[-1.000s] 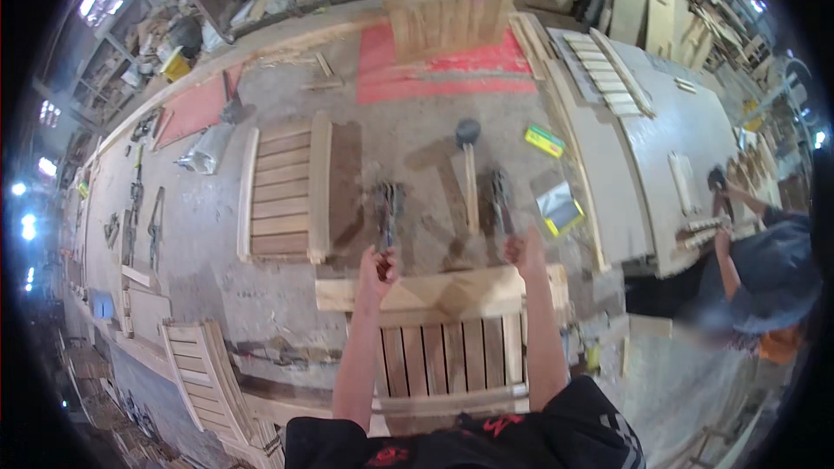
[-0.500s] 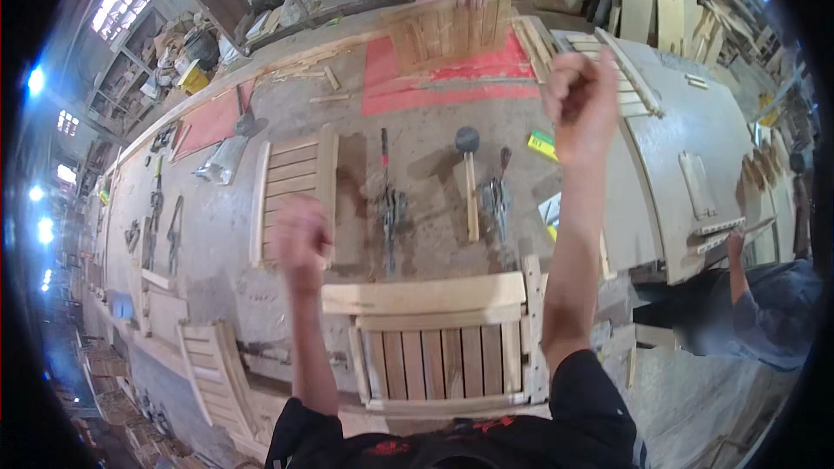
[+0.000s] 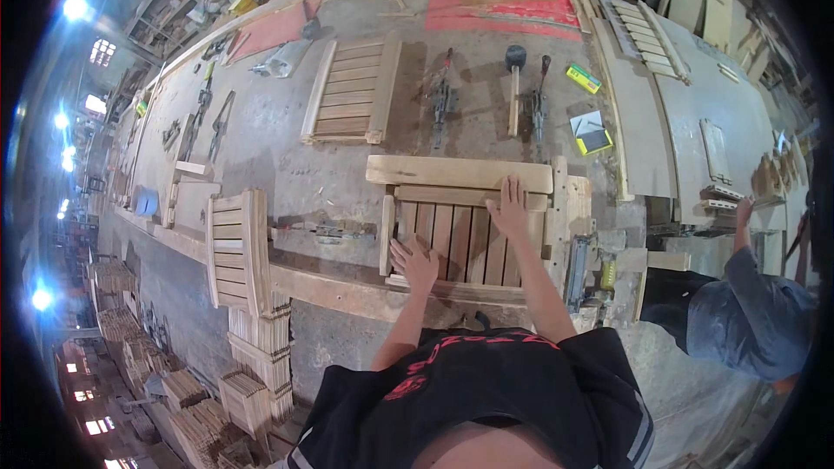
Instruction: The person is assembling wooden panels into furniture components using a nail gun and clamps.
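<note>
A slatted wooden panel (image 3: 448, 247) with upright brown slats in a pale frame lies on the near part of the workbench. My left hand (image 3: 416, 266) rests with fingers spread on its lower left corner. Further up and to the right, my right hand (image 3: 511, 208) lies flat with fingers stretched over the panel's top rail, the fingertips at a thick pale board (image 3: 452, 173). That board runs across the panel's far side. An upright wooden piece (image 3: 559, 208) with holes stands along the right side, and a narrow strip (image 3: 387, 234) along the left.
Beyond lie a mallet (image 3: 514, 78), two clamp-like tools (image 3: 440, 102) and another slatted panel (image 3: 352, 91). A yellow-green box (image 3: 583, 79) is to their right. One more slatted panel (image 3: 236, 247) leans at the bench's left edge. A co-worker (image 3: 738, 317) is at the right.
Both hands have come down from the air onto the slatted panel, fingers spread. The view has shifted, so the bench things sit higher and further right.
</note>
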`<act>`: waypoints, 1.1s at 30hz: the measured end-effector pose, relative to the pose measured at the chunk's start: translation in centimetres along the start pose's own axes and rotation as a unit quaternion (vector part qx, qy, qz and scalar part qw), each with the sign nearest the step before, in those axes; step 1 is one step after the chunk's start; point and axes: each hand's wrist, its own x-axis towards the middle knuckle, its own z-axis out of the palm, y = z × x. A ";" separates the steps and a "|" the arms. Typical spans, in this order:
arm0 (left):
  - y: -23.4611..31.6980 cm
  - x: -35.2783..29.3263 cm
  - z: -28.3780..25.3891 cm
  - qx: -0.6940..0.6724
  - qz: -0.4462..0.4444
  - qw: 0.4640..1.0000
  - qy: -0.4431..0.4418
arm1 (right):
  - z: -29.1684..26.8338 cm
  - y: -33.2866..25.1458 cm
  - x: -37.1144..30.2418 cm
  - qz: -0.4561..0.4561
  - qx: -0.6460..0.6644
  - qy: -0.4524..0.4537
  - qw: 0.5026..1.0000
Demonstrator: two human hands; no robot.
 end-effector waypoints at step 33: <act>-38.9 7.0 -31.7 -0.517 -0.121 0.847 0.022 | -0.6 -37.6 4.4 -0.079 0.107 0.004 0.991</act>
